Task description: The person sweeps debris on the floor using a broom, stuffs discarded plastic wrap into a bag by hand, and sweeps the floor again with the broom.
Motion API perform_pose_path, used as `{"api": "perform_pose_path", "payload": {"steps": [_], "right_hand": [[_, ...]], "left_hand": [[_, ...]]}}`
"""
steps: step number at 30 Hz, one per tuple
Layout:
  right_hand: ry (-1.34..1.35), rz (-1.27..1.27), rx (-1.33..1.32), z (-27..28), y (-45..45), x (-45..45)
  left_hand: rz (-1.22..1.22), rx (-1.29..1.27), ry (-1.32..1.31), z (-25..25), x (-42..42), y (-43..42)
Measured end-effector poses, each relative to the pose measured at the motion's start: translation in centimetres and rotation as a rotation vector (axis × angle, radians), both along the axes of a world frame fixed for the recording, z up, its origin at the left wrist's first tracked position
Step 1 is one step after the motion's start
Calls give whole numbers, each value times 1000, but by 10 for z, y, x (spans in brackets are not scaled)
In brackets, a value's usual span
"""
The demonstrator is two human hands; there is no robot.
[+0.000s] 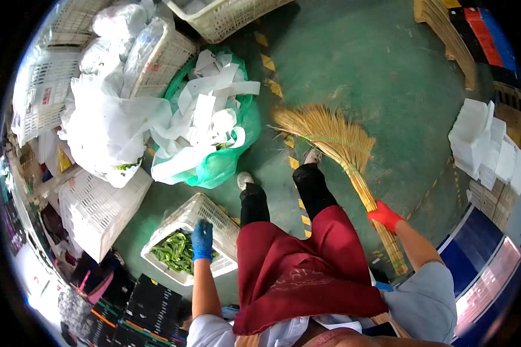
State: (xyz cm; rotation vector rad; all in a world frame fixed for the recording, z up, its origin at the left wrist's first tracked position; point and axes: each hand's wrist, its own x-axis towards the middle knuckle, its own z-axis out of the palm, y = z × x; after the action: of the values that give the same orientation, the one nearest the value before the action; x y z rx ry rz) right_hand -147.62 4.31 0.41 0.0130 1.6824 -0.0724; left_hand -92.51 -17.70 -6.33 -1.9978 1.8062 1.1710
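My right hand [386, 217], in a red glove, is wrapped round the handle of a straw broom [362, 188]. The broom slants away from me, its wide bristle head fanned out over the green floor beyond my feet. In a blue glove, my left hand [202, 238] hangs over a white plastic crate [221, 222], fingers loosely apart and nothing visible in them. Green leafy vegetables [175, 252] lie inside that crate. Whether the hand touches the crate or the leaves, I cannot tell.
A green bag [217, 169] full of white strips stands ahead on the left, beside a white plastic bag [107, 127] and stacked crates [43, 95]. White foam boxes [483, 141] are on the right, a wooden pallet [448, 34] at far right. Black boxes [153, 306] sit at lower left.
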Motion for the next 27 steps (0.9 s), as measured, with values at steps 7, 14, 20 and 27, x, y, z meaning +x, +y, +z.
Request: {"api": "perform_pose_path", "payload": {"steps": [7, 14, 20, 27], "right_hand": [[103, -652, -116, 102, 4, 44], [-18, -656, -127, 11, -14, 86], [-113, -578, -132, 100, -16, 109], [5, -517, -401, 76, -95, 105]], "left_hand": [[866, 549, 344, 12, 68, 32], [691, 566, 390, 21, 90, -4], [703, 555, 477, 36, 93, -37], [673, 544, 512, 51, 71, -21]]}}
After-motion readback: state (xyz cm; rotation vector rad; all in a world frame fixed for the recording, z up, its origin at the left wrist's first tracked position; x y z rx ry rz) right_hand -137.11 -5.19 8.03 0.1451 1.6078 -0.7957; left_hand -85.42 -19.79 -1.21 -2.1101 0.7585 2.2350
